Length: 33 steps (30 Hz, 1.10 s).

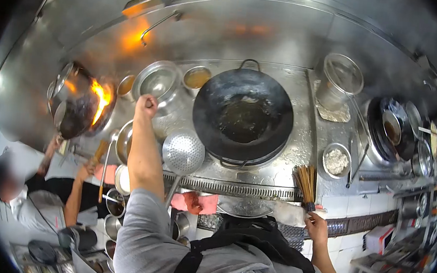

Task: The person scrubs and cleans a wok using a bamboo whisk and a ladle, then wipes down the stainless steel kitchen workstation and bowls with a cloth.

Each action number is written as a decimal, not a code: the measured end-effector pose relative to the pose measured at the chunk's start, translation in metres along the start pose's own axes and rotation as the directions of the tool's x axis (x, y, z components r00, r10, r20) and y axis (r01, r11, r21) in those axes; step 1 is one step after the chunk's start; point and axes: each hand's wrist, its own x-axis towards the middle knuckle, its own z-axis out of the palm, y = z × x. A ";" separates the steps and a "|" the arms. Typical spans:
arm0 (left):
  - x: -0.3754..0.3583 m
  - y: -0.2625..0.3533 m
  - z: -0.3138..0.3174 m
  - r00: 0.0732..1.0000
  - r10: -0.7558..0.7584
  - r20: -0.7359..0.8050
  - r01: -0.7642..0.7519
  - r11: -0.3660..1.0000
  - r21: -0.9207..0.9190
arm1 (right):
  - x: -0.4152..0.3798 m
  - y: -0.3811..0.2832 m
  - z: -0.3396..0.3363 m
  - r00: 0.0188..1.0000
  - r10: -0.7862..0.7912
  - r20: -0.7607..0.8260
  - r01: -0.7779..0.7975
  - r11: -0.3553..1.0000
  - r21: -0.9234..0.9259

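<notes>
Right now my left hand (146,104) is stretched far out to the upper left of the picture. It is closed around a thin handle at the rim of a shiny steel pot (158,82). I cannot see what is on the end of that handle. My right hand (316,224) is low on the right side, close to my body. It grips the bamboo brush (306,186) by its bottom end. The brush stands up and down in the picture, with its bristles pointing up toward the stove top.

The big black wok (242,115) sits in the middle, between my two hands. It has a little dark liquid in it. The brush is just down and to the right of the wok, so my right hand is the nearer one. A round skimmer (183,153) lies just left of the wok, handle pointing down at me.

Far left, another person (41,199) tips a wok with flames (99,100).
</notes>
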 end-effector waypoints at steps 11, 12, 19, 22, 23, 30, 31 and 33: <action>-0.028 0.047 0.169 0.938 -0.262 0.226 0.121 0.860 0.495 | 0.012 0.019 0.001 1.000 0.012 0.019 -0.015 0.987 0.161; -0.024 0.049 0.176 0.964 -0.177 0.198 -0.001 0.742 0.670 | 0.014 0.015 -0.004 1.000 -0.027 -0.005 0.027 0.991 0.133; -0.118 -0.020 0.181 0.950 0.165 0.264 -0.271 0.022 0.962 | 0.022 0.025 -0.035 0.999 0.003 -0.038 0.002 0.992 0.128; -0.184 -0.053 0.140 0.963 0.163 0.213 -0.240 0.169 0.956 | 0.020 0.026 -0.043 0.998 -0.022 -0.053 0.023 0.999 0.022; -0.207 -0.062 0.128 0.972 0.158 0.174 -0.200 0.167 0.965 | 0.021 0.028 -0.043 0.994 -0.079 -0.076 0.071 0.992 -0.105; -0.297 -0.122 0.019 0.878 0.059 0.474 -0.420 -0.377 0.825 | 0.043 0.065 0.010 0.988 -0.139 0.067 0.154 0.905 -0.397; -0.310 -0.127 0.019 0.882 0.063 0.466 -0.412 -0.375 0.831 | 0.048 0.069 0.019 0.993 -0.096 0.072 0.117 0.913 -0.391; -0.332 -0.130 0.022 0.976 -0.208 0.066 -0.031 0.170 0.985 | 0.055 0.077 0.035 1.000 -0.025 0.017 0.030 0.925 -0.379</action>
